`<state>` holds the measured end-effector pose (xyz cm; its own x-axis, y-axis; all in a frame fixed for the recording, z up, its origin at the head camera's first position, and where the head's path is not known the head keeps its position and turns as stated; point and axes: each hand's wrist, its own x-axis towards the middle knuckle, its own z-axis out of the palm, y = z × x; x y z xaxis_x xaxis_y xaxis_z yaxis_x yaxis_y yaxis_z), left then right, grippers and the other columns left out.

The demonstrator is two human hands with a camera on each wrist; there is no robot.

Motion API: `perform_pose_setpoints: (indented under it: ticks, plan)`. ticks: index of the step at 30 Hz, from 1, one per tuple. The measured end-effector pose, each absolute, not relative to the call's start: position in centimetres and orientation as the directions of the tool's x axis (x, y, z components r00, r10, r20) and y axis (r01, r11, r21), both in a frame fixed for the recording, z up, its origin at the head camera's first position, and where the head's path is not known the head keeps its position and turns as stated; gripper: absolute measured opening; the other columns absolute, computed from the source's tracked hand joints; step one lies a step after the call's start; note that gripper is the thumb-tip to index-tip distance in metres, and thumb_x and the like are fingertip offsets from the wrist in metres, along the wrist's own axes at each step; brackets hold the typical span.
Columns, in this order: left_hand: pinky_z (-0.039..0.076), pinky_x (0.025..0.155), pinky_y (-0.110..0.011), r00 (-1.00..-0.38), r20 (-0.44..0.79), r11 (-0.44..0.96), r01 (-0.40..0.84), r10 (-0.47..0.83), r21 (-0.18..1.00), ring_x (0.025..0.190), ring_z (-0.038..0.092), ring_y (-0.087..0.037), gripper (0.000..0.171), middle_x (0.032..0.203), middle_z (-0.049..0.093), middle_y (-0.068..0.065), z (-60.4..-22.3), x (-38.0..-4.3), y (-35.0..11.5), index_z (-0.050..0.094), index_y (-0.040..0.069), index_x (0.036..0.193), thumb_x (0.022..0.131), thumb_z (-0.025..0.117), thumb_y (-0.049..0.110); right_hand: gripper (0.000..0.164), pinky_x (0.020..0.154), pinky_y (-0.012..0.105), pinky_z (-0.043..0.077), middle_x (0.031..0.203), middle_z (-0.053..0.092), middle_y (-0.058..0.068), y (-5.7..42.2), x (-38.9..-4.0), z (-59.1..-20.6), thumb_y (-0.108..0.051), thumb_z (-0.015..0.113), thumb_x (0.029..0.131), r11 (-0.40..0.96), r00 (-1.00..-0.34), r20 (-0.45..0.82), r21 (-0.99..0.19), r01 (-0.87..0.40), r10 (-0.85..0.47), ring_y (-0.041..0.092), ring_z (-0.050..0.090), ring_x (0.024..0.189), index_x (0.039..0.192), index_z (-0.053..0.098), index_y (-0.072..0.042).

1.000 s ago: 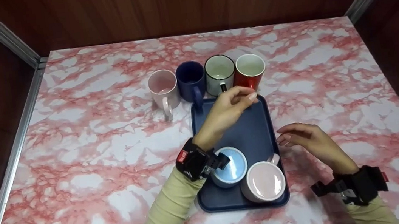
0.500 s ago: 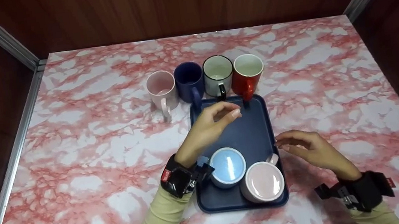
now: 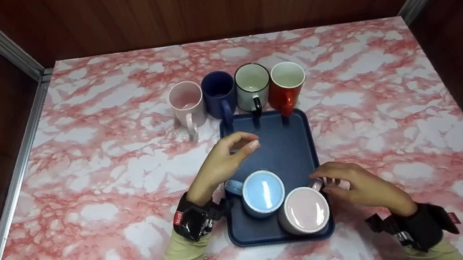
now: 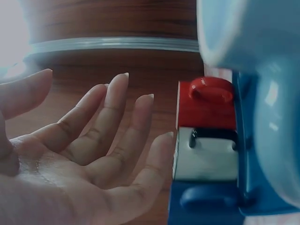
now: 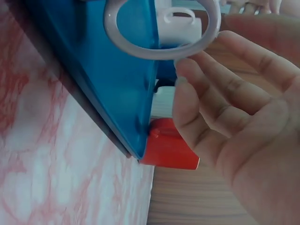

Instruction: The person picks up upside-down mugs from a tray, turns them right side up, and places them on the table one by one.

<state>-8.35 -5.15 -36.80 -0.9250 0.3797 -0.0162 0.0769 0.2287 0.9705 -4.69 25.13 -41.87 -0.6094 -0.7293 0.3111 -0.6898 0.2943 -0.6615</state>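
Observation:
A light blue mug (image 3: pixel 264 191) and a pink mug (image 3: pixel 307 210) stand upside down at the near end of a dark blue tray (image 3: pixel 282 150). My right hand (image 3: pixel 360 187) reaches over the tray's right edge, its fingertips right at the pink mug's handle (image 5: pixel 154 53), the fingers loosely bent. My left hand (image 3: pixel 216 165) hovers over the tray's left edge, just beyond the light blue mug's handle (image 3: pixel 233 186). Its fingers are spread and relaxed with nothing in them, as the left wrist view shows; the light blue mug fills the right side there.
Beyond the tray's far end, upright mugs form a row with handles toward me: pink (image 3: pixel 188 106), dark blue (image 3: pixel 219 100), white with a black rim (image 3: pixel 253 89) and red (image 3: pixel 286 92). Wooden panels (image 3: pixel 216 8) wall in the marbled table (image 3: pixel 110 184).
My left hand has drawn back from near the red mug toward the left and nearer me, uncovering the light blue mug's handle. My right hand has moved in to the pink mug's handle.

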Motion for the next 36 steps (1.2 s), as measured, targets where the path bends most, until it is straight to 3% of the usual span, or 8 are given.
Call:
perform_pose_setpoints:
  ticks: [7, 16, 23, 32, 36]
  plan:
    - [0.045, 0.078, -0.033, -0.942, -0.043, 0.305, 0.064, 0.331, 0.950, 0.095, 0.057, -0.020, 0.025, 0.098, 0.065, -0.007, -38.4, -8.1, -6.0, 0.062, 0.001, 0.106, 0.091, 0.057, 0.021, 0.039, 0.077, 0.018, 0.041, 0.102, 0.058, 0.004, 24.4, -4.4, -41.9, 0.011, 0.066, 0.073, 0.339, -0.588, 0.298, -0.590, -0.733, -0.752, 0.017, 0.054, 0.091, 0.107, 0.064, -0.010]
    - [0.042, 0.080, -0.032, -0.951, -0.087, 0.302, 0.007, 0.297, 0.953, 0.089, 0.056, -0.019, 0.026, 0.093, 0.064, -0.008, -40.0, -7.6, -6.9, 0.062, 0.000, 0.106, 0.091, 0.057, 0.021, 0.029, 0.070, 0.029, 0.046, 0.094, 0.056, 0.001, 23.3, -4.1, -41.8, 0.005, 0.069, 0.072, 0.458, -0.584, 0.271, -0.409, -0.789, -0.765, 0.015, 0.055, 0.085, 0.096, 0.067, -0.012]
    - [0.042, 0.085, -0.035, -0.949, -0.108, 0.284, -0.020, 0.297, 0.959, 0.094, 0.056, -0.020, 0.026, 0.100, 0.064, -0.011, -40.5, -7.4, -7.4, 0.061, 0.001, 0.108, 0.091, 0.056, 0.021, 0.030, 0.064, 0.026, 0.047, 0.085, 0.054, 0.000, 22.9, -3.8, -41.6, 0.012, 0.065, 0.064, 0.463, -0.554, 0.297, -0.325, -0.825, -0.778, 0.013, 0.054, 0.075, 0.085, 0.065, -0.010]
    - [0.042, 0.086, -0.036, -0.951, -0.081, 0.255, -0.002, 0.299, 0.967, 0.095, 0.058, -0.023, 0.027, 0.101, 0.064, -0.012, -40.4, -7.3, -7.5, 0.061, -0.002, 0.108, 0.091, 0.056, 0.019, 0.032, 0.058, 0.026, 0.046, 0.076, 0.055, 0.000, 23.3, -3.7, -41.7, 0.016, 0.062, 0.056, 0.436, -0.526, 0.311, -0.315, -0.843, -0.792, 0.012, 0.053, 0.068, 0.076, 0.059, -0.008]
    - [0.043, 0.087, -0.036, -0.949, -0.073, 0.217, -0.004, 0.308, 0.976, 0.097, 0.057, -0.030, 0.027, 0.101, 0.063, -0.015, -40.3, -7.2, -7.4, 0.059, -0.005, 0.108, 0.092, 0.055, 0.017, 0.032, 0.055, 0.024, 0.045, 0.072, 0.055, -0.001, 23.7, -3.8, -42.0, 0.016, 0.062, 0.056, 0.408, -0.515, 0.353, -0.336, -0.849, -0.781, 0.011, 0.054, 0.064, 0.075, 0.059, -0.009]
